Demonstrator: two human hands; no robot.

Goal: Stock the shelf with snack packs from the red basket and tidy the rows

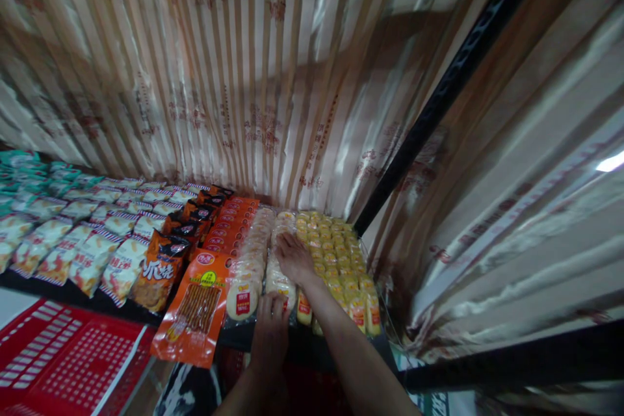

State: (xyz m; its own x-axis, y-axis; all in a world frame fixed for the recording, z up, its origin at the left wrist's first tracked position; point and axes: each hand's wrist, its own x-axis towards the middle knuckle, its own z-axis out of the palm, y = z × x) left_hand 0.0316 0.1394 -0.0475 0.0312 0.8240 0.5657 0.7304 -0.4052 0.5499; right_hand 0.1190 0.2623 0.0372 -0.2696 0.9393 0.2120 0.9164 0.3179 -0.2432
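My left hand (271, 320) is at the shelf's front edge, its fingers bent against the lower part of a clear-wrapped round cake (279, 287) with a red and yellow label. Farther back, my right hand (295, 259) lies on top of the same row, fingers stretched out and together over the wrapped cakes (285, 217). To the left is a matching row of round cakes (242, 296) in clear wrap. Small yellow wrapped cakes (336, 253) fill the rows on the right, close beside my right wrist. My left fingertips are partly hidden.
Orange snack packs (199, 299) stand left of the cakes, then black-and-orange bags (158, 266) and white bags (90, 260). A red plastic basket (82, 357) is below left. A dark shelf post (429, 110) slants at right before striped sheeting (273, 78).
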